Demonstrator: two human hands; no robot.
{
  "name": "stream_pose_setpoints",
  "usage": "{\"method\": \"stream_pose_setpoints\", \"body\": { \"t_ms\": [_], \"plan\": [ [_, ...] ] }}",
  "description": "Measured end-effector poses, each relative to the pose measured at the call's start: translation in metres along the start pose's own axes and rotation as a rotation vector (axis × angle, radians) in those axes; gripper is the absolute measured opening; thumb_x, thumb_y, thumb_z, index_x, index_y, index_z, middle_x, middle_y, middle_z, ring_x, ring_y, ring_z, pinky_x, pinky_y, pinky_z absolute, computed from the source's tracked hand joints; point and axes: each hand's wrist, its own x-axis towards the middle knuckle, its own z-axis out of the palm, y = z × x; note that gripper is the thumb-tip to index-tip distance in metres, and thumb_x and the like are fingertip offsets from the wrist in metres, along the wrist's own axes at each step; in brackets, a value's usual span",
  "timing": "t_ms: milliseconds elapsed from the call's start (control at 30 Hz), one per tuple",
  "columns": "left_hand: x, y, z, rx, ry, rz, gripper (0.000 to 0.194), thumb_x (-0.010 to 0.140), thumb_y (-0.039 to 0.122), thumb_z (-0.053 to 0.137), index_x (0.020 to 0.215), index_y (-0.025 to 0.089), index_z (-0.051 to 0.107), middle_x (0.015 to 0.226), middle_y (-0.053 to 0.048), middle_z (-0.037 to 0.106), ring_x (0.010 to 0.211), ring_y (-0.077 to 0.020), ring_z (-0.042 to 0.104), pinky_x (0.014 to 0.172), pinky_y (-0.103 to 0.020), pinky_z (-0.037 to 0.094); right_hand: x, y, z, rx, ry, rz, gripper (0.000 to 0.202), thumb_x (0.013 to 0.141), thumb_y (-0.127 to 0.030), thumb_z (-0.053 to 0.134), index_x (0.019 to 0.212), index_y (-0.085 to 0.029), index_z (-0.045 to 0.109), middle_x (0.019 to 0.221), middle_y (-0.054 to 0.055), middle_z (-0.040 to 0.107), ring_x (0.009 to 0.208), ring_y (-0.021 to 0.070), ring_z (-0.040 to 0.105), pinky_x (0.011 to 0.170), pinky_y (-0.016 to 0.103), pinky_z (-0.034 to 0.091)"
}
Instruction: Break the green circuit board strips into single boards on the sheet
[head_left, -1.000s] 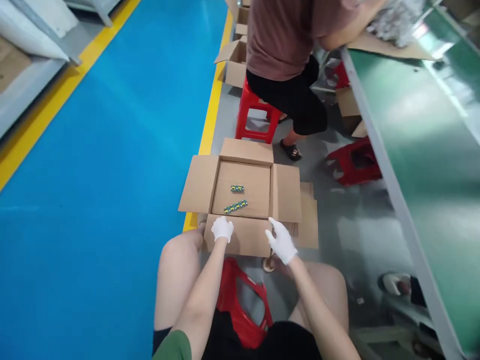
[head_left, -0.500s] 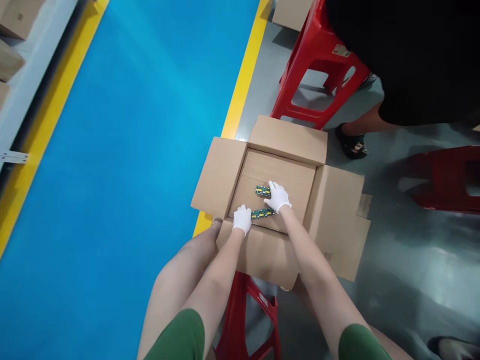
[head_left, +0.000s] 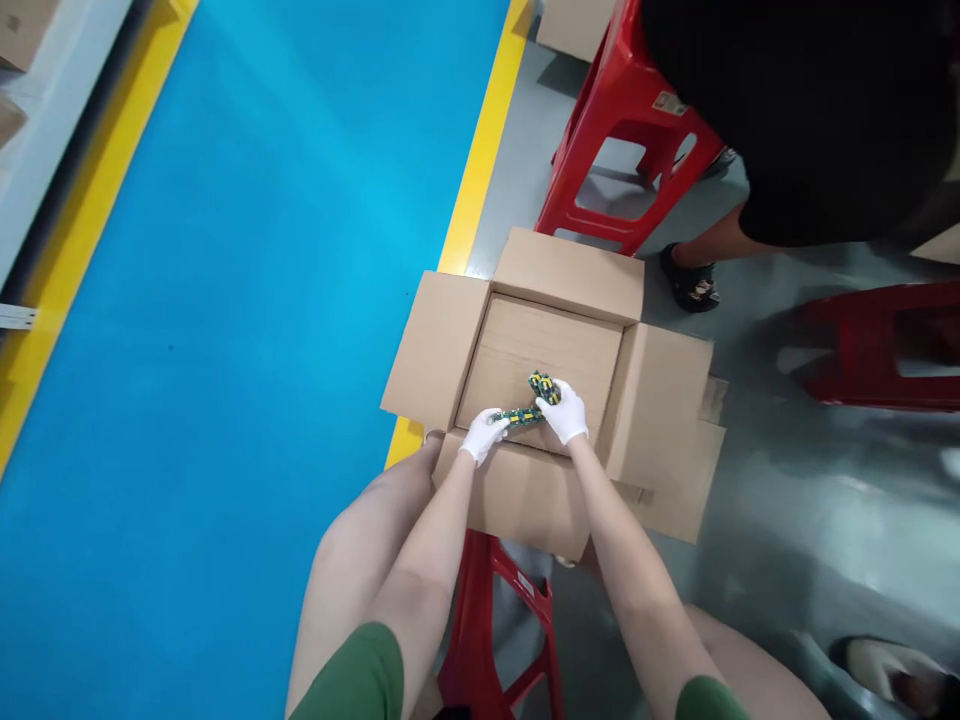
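An open cardboard box (head_left: 551,340) stands in front of me, its flaps folded outward and a flat cardboard layer showing inside. My left hand (head_left: 484,436), in a white glove, pinches the left end of a strip of green circuit boards (head_left: 521,416) with yellow parts. My right hand (head_left: 567,413), gloved too, is closed round another green circuit board piece (head_left: 545,386), tilted above the cardboard. The strip's right end reaches my right fingers; whether they grip it as well I cannot tell.
A red stool (head_left: 499,610) is below the box, and another red stool (head_left: 630,130) stands beyond it. A person in black (head_left: 795,120) is at the upper right, near a third red stool (head_left: 885,345). Shelving (head_left: 56,120) runs along the left.
My right hand has turned its circuit board piece from lying level to a tilt and shifted slightly right. My left fingers now pinch the strip's end, which is raised slightly.
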Motion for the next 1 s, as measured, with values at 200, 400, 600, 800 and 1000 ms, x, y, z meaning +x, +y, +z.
{"method": "stream_pose_setpoints", "body": {
  "t_ms": [200, 400, 600, 800, 1000],
  "plan": [
    [-0.068, 0.058, -0.002, -0.216, 0.012, 0.210, 0.030, 0.091, 0.031, 0.062, 0.115, 0.014, 0.060, 0.115, -0.009, 0.063, 0.102, -0.0213, 0.062, 0.088, -0.043, 0.054, -0.143, 0.006, -0.082, 0.258, 0.290, -0.056, 0.058, 0.078, -0.039, 0.065, 0.127, -0.011, 0.056, 0.121, 0.015, 0.068, 0.107, 0.0247, 0.068, 0.097, 0.041, 0.055],
    [-0.254, 0.121, -0.024, -0.283, -0.033, 0.534, 0.032, 0.087, 0.024, 0.062, 0.119, 0.018, 0.059, 0.123, -0.010, 0.064, 0.114, -0.0212, 0.061, 0.106, -0.039, 0.045, -0.321, -0.028, -0.162, 0.188, 0.645, -0.342, 0.045, 0.080, -0.025, 0.066, 0.125, -0.018, 0.061, 0.120, 0.014, 0.068, 0.107, 0.0273, 0.068, 0.094, 0.045, 0.057],
    [-0.462, 0.145, -0.054, -0.226, -0.141, 0.794, 0.022, 0.092, 0.022, 0.058, 0.113, 0.024, 0.063, 0.114, -0.005, 0.070, 0.106, -0.0171, 0.066, 0.096, -0.029, 0.053, -0.478, -0.065, -0.212, -0.065, 0.781, -1.039, 0.037, 0.083, -0.012, 0.065, 0.119, -0.018, 0.062, 0.131, 0.014, 0.060, 0.121, 0.0304, 0.059, 0.090, 0.049, 0.058],
    [-0.561, 0.120, -0.056, -0.194, -0.281, 0.962, 0.029, 0.092, 0.011, 0.056, 0.113, 0.029, 0.063, 0.110, 0.001, 0.072, 0.104, -0.0128, 0.067, 0.092, -0.021, 0.055, -0.574, -0.075, -0.216, -0.092, 0.830, -1.163, 0.011, 0.085, -0.014, 0.063, 0.094, -0.020, 0.064, 0.128, 0.008, 0.058, 0.115, 0.0235, 0.058, 0.085, 0.041, 0.058],
    [-0.584, 0.092, -0.049, -0.269, -0.415, 1.098, 0.036, 0.089, 0.004, 0.055, 0.116, 0.026, 0.062, 0.114, -0.003, 0.070, 0.111, -0.0165, 0.063, 0.097, -0.029, 0.053, -0.604, -0.076, -0.196, 0.082, 1.170, -1.204, 0.008, 0.090, -0.030, 0.056, 0.092, -0.027, 0.063, 0.124, 0.002, 0.060, 0.105, 0.0175, 0.060, 0.076, 0.031, 0.058]
  ]
}}
